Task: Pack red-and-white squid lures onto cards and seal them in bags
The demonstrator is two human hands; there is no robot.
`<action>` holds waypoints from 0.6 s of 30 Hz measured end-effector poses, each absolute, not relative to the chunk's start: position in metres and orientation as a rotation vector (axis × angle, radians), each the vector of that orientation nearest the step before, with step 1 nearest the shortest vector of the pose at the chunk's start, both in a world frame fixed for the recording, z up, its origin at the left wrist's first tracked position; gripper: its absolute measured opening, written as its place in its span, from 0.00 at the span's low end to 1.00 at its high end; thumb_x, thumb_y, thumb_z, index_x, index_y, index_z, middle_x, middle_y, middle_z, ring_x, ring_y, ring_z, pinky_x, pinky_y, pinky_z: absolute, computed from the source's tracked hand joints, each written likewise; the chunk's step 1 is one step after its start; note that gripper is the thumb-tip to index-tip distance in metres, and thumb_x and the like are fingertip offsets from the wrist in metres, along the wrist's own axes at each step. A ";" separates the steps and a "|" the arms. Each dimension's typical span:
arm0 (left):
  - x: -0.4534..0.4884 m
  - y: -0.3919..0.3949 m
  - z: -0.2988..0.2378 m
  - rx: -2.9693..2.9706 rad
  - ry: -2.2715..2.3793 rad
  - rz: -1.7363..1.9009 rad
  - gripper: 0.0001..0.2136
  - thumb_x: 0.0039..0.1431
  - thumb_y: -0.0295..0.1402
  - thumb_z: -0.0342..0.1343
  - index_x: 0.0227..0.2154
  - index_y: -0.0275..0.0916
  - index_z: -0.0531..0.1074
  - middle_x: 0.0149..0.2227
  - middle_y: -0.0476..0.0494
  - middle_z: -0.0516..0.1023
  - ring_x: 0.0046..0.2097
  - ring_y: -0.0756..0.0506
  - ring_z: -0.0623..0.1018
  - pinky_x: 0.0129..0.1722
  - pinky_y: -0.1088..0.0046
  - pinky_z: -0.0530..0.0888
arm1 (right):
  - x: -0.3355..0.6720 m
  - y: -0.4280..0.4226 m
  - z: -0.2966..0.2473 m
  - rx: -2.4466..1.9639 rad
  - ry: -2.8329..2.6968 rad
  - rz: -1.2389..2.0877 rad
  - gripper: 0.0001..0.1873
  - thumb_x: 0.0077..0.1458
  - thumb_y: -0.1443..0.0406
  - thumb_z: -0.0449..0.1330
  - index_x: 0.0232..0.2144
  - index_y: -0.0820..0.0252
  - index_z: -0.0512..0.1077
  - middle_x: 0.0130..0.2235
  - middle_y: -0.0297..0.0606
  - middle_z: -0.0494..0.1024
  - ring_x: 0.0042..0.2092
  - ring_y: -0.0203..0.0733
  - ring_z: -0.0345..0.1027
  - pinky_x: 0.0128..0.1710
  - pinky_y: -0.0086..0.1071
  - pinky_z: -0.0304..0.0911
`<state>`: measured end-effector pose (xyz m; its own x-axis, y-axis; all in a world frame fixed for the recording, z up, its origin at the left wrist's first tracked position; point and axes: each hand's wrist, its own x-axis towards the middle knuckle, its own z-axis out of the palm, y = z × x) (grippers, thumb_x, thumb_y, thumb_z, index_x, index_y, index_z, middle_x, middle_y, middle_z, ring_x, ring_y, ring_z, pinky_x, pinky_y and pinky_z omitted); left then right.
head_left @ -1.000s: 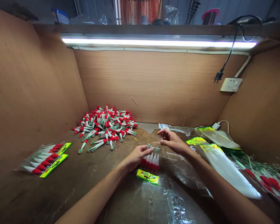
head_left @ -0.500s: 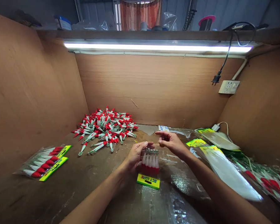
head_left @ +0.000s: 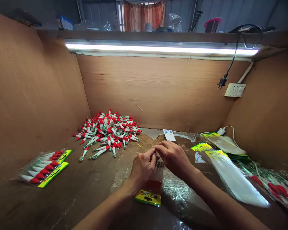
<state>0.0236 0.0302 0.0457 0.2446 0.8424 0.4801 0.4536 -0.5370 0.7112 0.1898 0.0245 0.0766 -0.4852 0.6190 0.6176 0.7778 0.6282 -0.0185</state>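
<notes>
A clear bag of fishing lures point(head_left: 154, 185), red and white with a yellow header card, lies under my hands with the card toward me. My left hand point(head_left: 142, 167) is closed, pinching the bag's far end. Against it, my right hand point(head_left: 174, 156) is closed too, its fingertips at the same end of the bag. The fingers partly hide the plastic edge between them. To the far left is a pile of loose lures point(head_left: 108, 131) with green-and-silver hooks.
Filled lure bags point(head_left: 43, 167) lie at left. On the right are flat plastic bags with yellow cards point(head_left: 237, 179) and more bagged lures point(head_left: 278, 190). A small white label point(head_left: 169, 134) lies near the back wall. A plug point(head_left: 222, 82) hangs by the socket point(head_left: 235, 90).
My right hand has come down and left to meet my left hand at the bag's far end, and its fingers have closed. The bag has shifted slightly toward me.
</notes>
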 end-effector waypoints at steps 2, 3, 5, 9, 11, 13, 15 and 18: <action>0.023 0.029 0.045 2.103 1.205 1.219 0.10 0.63 0.34 0.52 0.32 0.44 0.78 0.26 0.45 0.78 0.26 0.45 0.73 0.29 0.72 0.56 | 0.192 0.024 0.077 -1.103 -2.320 -0.378 0.08 0.62 0.71 0.54 0.37 0.58 0.74 0.36 0.42 0.75 0.37 0.44 0.66 0.37 0.34 0.59; 0.023 0.029 0.044 2.103 1.211 1.222 0.10 0.62 0.35 0.53 0.29 0.44 0.77 0.25 0.44 0.77 0.26 0.45 0.72 0.29 0.71 0.55 | 0.193 0.025 0.077 -1.105 -2.334 -0.401 0.09 0.62 0.72 0.54 0.35 0.58 0.73 0.34 0.42 0.75 0.36 0.44 0.65 0.37 0.34 0.58; 0.023 0.029 0.043 2.110 1.207 1.218 0.11 0.62 0.36 0.54 0.27 0.44 0.77 0.23 0.44 0.76 0.25 0.45 0.70 0.29 0.71 0.55 | 0.193 0.025 0.076 -1.110 -2.321 -0.428 0.09 0.61 0.73 0.54 0.31 0.59 0.72 0.33 0.43 0.74 0.36 0.44 0.65 0.37 0.35 0.56; 0.024 0.027 0.043 1.996 1.121 1.211 0.13 0.62 0.39 0.55 0.25 0.43 0.78 0.24 0.43 0.78 0.27 0.44 0.72 0.31 0.71 0.59 | 0.192 0.032 0.070 -1.118 -2.154 -0.235 0.11 0.63 0.70 0.51 0.33 0.58 0.72 0.34 0.42 0.75 0.37 0.45 0.66 0.38 0.35 0.57; 0.026 0.027 0.042 1.841 1.035 1.201 0.12 0.60 0.41 0.56 0.27 0.42 0.81 0.28 0.42 0.81 0.30 0.42 0.76 0.33 0.72 0.64 | 0.194 0.040 0.064 -1.140 -2.020 -0.054 0.10 0.64 0.67 0.52 0.34 0.57 0.73 0.35 0.41 0.77 0.37 0.44 0.68 0.38 0.35 0.58; 0.028 0.029 0.041 1.696 0.955 1.204 0.13 0.60 0.42 0.57 0.32 0.41 0.82 0.36 0.41 0.83 0.37 0.39 0.79 0.36 0.70 0.69 | 0.200 0.054 0.058 -1.167 -1.875 0.122 0.11 0.63 0.63 0.53 0.33 0.57 0.74 0.35 0.40 0.78 0.35 0.43 0.69 0.37 0.34 0.59; 0.030 0.033 0.039 1.575 0.895 1.244 0.15 0.61 0.43 0.56 0.38 0.39 0.82 0.42 0.39 0.83 0.42 0.37 0.80 0.42 0.68 0.72 | 0.214 0.071 0.054 -1.186 -1.671 0.292 0.13 0.61 0.58 0.56 0.31 0.58 0.75 0.32 0.39 0.78 0.33 0.42 0.69 0.36 0.34 0.60; 0.032 0.041 0.034 1.354 0.807 1.312 0.18 0.60 0.45 0.57 0.42 0.35 0.81 0.43 0.36 0.83 0.47 0.37 0.80 0.47 0.64 0.74 | 0.256 0.094 0.061 -1.190 -1.367 0.437 0.22 0.56 0.48 0.57 0.31 0.61 0.75 0.29 0.40 0.77 0.28 0.40 0.67 0.32 0.34 0.63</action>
